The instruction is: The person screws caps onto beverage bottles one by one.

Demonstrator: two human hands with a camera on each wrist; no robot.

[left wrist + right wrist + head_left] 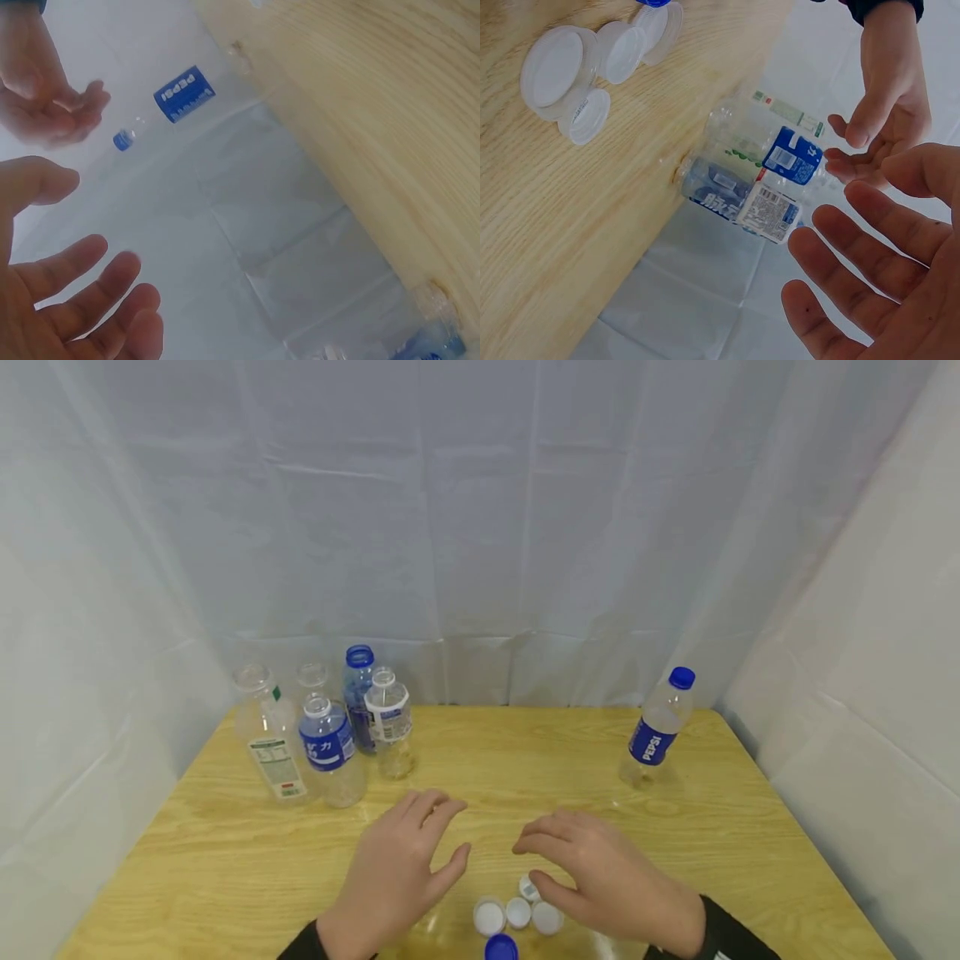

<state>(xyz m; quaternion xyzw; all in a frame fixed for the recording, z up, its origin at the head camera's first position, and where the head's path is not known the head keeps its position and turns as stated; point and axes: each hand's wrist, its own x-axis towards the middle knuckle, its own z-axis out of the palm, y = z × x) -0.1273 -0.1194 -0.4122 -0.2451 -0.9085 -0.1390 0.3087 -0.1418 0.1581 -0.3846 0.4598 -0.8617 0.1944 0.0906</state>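
Both hands hover over the table's near half with relaxed fingers and hold nothing. My left hand (pixel 401 864) is to the left of a small group of caps, and my right hand (pixel 592 872) partly covers the group's right side. The group has several white caps (pixel 490 917) and one blue cap (pixel 501 947) at the bottom edge. At the back right stands a Pepsi bottle (pixel 651 739) with a blue cap on. At the left are several uncapped bottles, among them a blue-labelled clear bottle (pixel 327 747) and a white-labelled clear bottle (pixel 388 718).
A large clear bottle (pixel 277 768) with a pale label stands farthest left, and a blue-tinted bottle (pixel 358 681) is behind the others. The wooden table (pixel 517 752) meets a white sheet (pixel 480 527) at the back, with sheets on both sides too.
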